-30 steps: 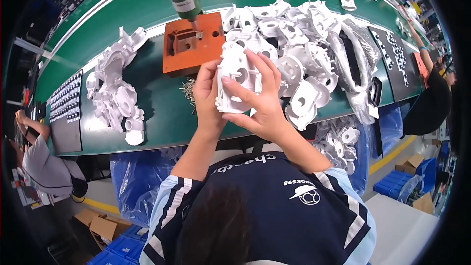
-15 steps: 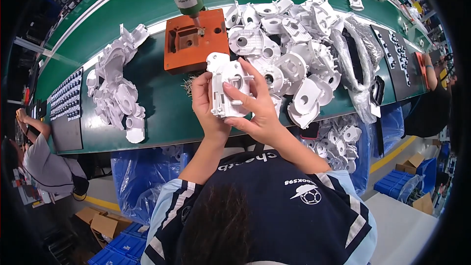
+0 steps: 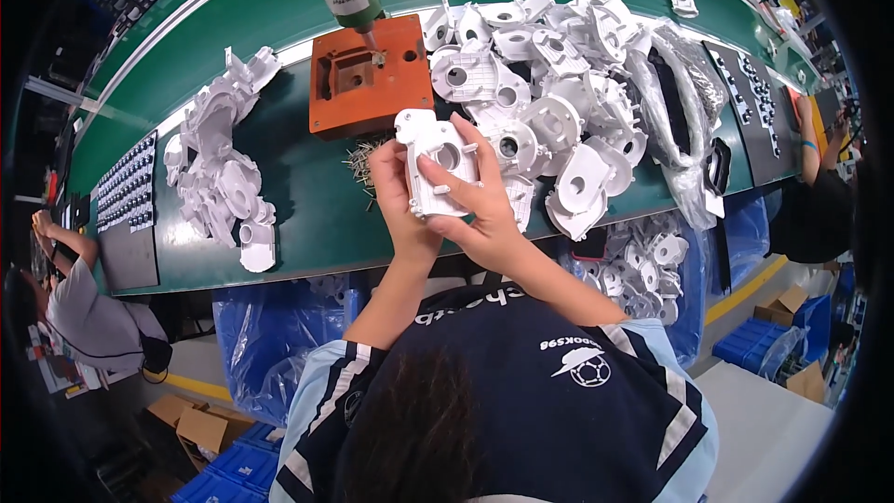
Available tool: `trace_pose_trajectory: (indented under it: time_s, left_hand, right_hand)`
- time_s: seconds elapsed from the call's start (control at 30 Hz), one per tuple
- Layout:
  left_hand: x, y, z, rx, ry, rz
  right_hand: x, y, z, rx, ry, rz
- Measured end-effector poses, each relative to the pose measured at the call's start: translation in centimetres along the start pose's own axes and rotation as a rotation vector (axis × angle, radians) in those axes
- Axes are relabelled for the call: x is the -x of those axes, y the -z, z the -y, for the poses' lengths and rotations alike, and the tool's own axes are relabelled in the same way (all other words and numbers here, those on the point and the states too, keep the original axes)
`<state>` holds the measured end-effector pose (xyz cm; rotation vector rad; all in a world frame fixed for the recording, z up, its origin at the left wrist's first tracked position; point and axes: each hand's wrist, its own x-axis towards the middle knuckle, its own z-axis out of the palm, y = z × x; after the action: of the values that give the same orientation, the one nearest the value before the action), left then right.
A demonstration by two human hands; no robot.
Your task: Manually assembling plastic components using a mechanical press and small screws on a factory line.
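Observation:
Between my two hands is a white plastic housing (image 3: 426, 142) with a round hole and small posts, held just above the near part of the bench. My left hand (image 3: 402, 212) grips its left side. From the right, my right hand (image 3: 489, 214) closes on it, the thumb lying across its face. Beyond the housing stands an orange fixture block (image 3: 372, 102) with recessed pockets, and the tip of a green machine tool (image 3: 361, 9) reaches down to it. A heap of small metal pins or screws (image 3: 363, 166) lies beside the block's near edge.
White housings pile up (image 3: 554, 116) on the right, with a smaller stack of white parts (image 3: 222, 177) on the left. A clear plastic bag (image 3: 680, 149) lies right of the pile. Blue lined bins (image 3: 279, 345) stand below the bench edge. Other people work at both sides.
The housing has turned in my hands, so its holed face shows more fully. My left hand has shifted slightly right, and more of the metal pins show.

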<state>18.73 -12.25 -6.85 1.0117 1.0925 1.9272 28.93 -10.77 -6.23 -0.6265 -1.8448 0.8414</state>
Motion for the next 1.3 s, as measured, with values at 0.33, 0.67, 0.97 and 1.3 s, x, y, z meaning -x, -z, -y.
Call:
trace_pose_trajectory:
  time_s: [0.33, 0.67, 0.97, 1.3]
  left_hand:
    - [0.2, 0.7, -1.2, 0.350, 0.549, 0.121]
    - [-2.5, 2.3, -2.2, 0.227, 0.397, 0.294]
    - [-12.2, 8.4, -3.9, -1.138, -0.502, 0.427]
    - [-14.3, 8.6, -1.9, -1.412, -0.669, 0.529]
  right_hand:
    - [-0.6, 2.3, -0.6, 0.137, 0.025, -0.027]
    - [0.2, 10.4, -0.7, -0.044, 0.105, -0.142]
    - [2.6, 30.1, -7.6, 1.157, -0.915, -0.086]
    - [3.3, 30.5, -9.2, 1.248, -0.909, -0.113]
